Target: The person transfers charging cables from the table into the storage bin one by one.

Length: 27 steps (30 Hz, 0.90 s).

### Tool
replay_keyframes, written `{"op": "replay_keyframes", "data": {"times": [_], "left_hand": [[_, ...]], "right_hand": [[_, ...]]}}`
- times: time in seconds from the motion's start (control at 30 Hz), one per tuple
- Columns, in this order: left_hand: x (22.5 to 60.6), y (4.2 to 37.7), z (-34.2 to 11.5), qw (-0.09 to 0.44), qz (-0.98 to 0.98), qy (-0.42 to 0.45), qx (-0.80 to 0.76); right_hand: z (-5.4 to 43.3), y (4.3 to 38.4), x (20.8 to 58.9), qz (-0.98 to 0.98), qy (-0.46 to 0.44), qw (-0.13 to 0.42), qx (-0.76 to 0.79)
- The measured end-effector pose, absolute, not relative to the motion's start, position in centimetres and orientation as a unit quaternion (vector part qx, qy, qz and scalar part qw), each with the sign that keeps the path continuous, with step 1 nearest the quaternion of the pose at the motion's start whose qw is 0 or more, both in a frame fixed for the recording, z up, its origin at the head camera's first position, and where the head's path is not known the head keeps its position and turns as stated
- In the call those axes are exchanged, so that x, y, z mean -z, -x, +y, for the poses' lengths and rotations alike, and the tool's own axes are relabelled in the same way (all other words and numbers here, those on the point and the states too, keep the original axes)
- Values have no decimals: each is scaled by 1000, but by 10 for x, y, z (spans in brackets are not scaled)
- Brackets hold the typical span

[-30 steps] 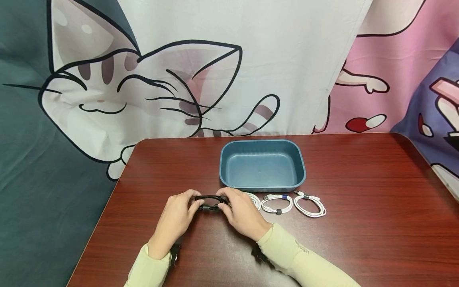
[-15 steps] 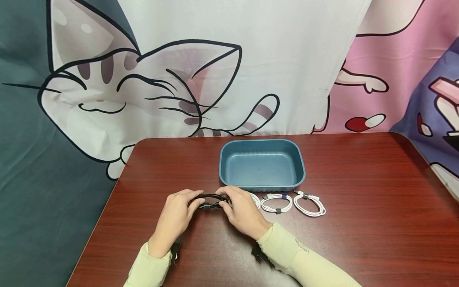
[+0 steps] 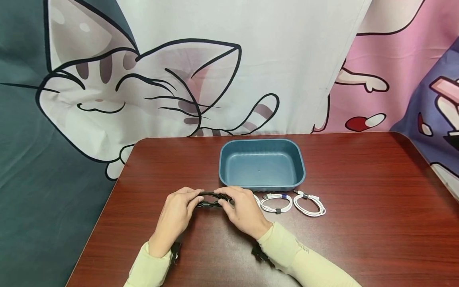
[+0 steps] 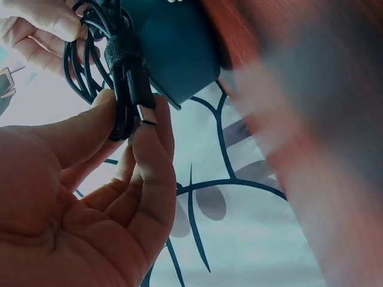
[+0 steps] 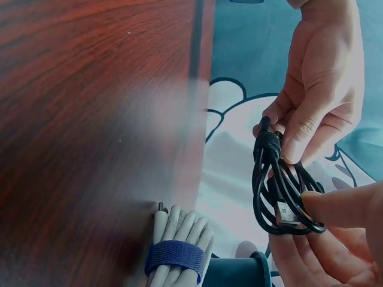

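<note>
My left hand (image 3: 175, 215) and right hand (image 3: 245, 211) pinch opposite ends of the coiled black cable (image 3: 209, 204) over the counter (image 3: 365, 223), near the bin's (image 3: 261, 167) left front corner. Two white cables (image 3: 313, 215) lie to its right; a third (image 3: 257, 200), apparently, is mostly hidden by my right hand. A strap (image 4: 121, 49) binds the black cable beside a metal-tipped plug (image 4: 140, 86).

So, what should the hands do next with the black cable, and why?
Perhaps lower the black cable to the table, left of the white cables: its strap already binds the coil, the left hand and right hand hold it together, and the white cables lie in a row on the near side of the bin.
</note>
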<state>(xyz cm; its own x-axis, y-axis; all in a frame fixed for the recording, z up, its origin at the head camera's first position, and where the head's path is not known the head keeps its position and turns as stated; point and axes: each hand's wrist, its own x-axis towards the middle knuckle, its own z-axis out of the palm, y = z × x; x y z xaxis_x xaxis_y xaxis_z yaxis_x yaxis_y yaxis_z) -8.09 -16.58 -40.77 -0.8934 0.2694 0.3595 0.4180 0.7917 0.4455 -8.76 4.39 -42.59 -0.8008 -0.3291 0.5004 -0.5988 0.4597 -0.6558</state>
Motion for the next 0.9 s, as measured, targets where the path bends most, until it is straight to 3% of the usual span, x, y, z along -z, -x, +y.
{"op": "replay_keyframes", "data": {"times": [0.9], "left_hand": [[404, 85, -158, 155, -932, 186, 268]], "right_hand": [[50, 94, 427, -813, -301, 204, -454]]}}
